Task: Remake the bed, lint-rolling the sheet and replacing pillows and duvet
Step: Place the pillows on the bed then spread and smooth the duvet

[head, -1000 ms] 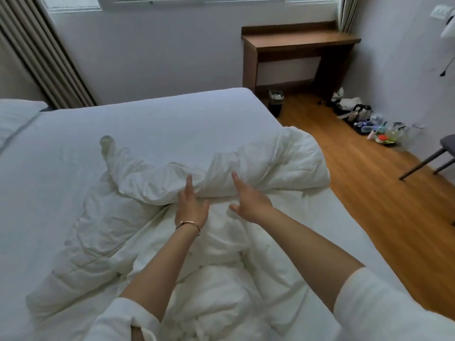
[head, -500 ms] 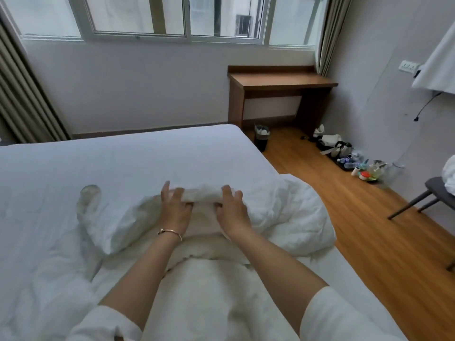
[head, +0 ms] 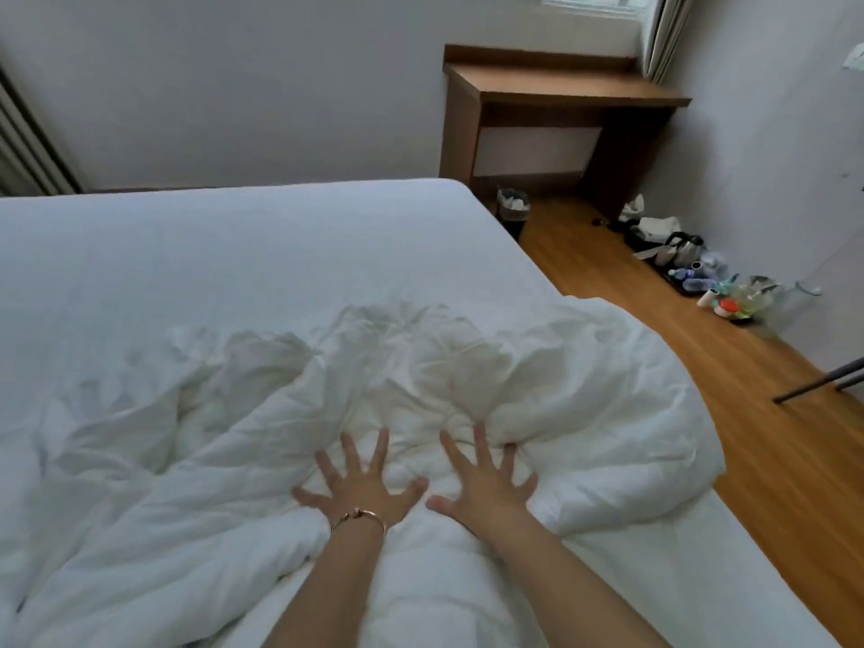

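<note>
A crumpled white duvet (head: 584,404) lies in a heap across the near half of the bed, its right side hanging over the bed's edge. Beyond it the white fitted sheet (head: 262,245) is bare and smooth. My left hand (head: 357,488), with a thin bracelet at the wrist, is spread flat with straight fingers over the duvet. My right hand (head: 484,484) is spread the same way just to its right. Neither hand holds anything. No pillow or lint roller is in view.
A wooden desk (head: 556,91) stands in the far corner by the window, with a small waste bin (head: 513,212) beside it. Bottles, a kettle and other clutter (head: 701,273) line the right wall on the wooden floor (head: 729,413). A chair leg (head: 818,381) shows at right.
Both hands let go of the duvet fold they were gripping and now spread open over it. The duvet has dropped into a wider heap. The view has tilted down.
</note>
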A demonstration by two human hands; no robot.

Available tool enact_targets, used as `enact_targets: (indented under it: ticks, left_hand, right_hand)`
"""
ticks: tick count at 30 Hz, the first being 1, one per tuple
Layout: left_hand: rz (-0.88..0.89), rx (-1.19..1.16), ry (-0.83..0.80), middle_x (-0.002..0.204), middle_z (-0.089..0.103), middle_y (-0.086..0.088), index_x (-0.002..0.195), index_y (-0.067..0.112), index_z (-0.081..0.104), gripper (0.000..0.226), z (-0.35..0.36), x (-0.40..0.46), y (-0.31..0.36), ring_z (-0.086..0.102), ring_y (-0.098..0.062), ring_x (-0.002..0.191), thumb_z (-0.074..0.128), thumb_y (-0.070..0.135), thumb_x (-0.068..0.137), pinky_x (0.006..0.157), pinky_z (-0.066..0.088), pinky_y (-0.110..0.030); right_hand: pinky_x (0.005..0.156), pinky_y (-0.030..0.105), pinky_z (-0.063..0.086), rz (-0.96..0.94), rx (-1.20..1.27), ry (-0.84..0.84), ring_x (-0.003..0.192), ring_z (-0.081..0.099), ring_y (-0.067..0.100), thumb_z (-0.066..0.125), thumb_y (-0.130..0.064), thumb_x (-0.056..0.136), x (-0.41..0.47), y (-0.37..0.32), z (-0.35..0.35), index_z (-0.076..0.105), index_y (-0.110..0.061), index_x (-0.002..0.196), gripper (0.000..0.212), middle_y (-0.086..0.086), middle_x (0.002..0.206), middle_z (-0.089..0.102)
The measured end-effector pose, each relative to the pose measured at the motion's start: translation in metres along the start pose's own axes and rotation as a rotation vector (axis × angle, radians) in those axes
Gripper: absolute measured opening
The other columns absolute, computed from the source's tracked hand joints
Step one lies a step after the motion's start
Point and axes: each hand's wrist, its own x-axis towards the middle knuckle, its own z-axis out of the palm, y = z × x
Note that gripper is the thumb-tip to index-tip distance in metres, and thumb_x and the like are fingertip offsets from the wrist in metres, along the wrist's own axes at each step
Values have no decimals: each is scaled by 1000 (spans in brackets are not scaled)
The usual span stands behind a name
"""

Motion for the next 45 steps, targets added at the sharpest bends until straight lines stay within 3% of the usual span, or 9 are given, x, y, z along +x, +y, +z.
enact_targets:
  ticks: [14,19,23,26,29,31,35,40,45]
  left_hand:
    - [26,14,104,153,-37,5,137,59,-25,99,16,77,3,-36,-42,136,14,100,56,93,-16,-80]
    - [116,-51,85,160,-17,7,144,58,-8,104,3,70,-4,-19,-39,144,24,101,54,102,-10,-73]
    - [284,-153,14,160,17,-2,152,37,16,87,-16,15,-21,18,-25,146,36,81,80,117,17,-46]
    - [378,-63,58,160,18,4,151,37,21,67,-15,-50,-32,24,-20,145,35,65,93,116,20,-41]
    - [409,197,153,162,1,5,152,40,8,62,8,-108,-42,5,-21,149,22,63,96,118,6,-45]
    - [398,165,129,162,-6,5,152,41,4,55,21,-150,-47,-6,-19,149,17,54,100,119,-2,-43]
    - [414,119,100,162,-7,8,152,39,-2,52,49,-244,-59,-10,-14,148,8,46,102,119,-8,-41]
    - [409,212,151,158,-23,6,149,33,-19,68,105,-337,-84,-22,-14,145,15,60,97,118,-13,-41]
    - [414,275,56,154,-34,3,148,43,-13,75,173,-407,-119,-38,-10,137,-5,74,80,116,-16,-43]
  right_hand:
    - [109,72,-7,-28,-74,192,145,-22,40,25,-83,82,75,-5,48,-14,-61,143,75,-14,159,-26]
    - [112,67,-3,-82,-136,435,149,-2,38,13,-72,89,42,-2,66,5,-46,153,70,-8,164,-4]
    - [119,57,8,-172,58,478,150,13,28,14,-51,98,-23,14,82,26,-29,154,61,-4,162,23]
    - [114,54,30,-263,210,391,144,32,29,10,-52,98,-82,33,106,33,-20,152,67,8,157,33]
    - [122,34,7,-234,198,144,150,-1,11,19,-39,106,-160,53,143,-10,-39,147,51,-13,159,-1]
    - [115,20,-7,-184,311,88,148,-10,4,24,-30,108,-220,59,157,-15,-38,143,53,-19,159,-10]
    - [121,34,-1,-122,340,16,149,-5,5,22,-44,105,-320,68,188,2,-29,156,57,-19,159,-4]
    - [122,39,-2,-43,467,-234,149,0,3,20,-53,103,-402,101,232,10,-47,151,50,-14,163,8]
    - [121,35,18,-84,720,-326,148,15,7,56,-66,86,-430,129,224,13,-48,151,81,-16,161,14]
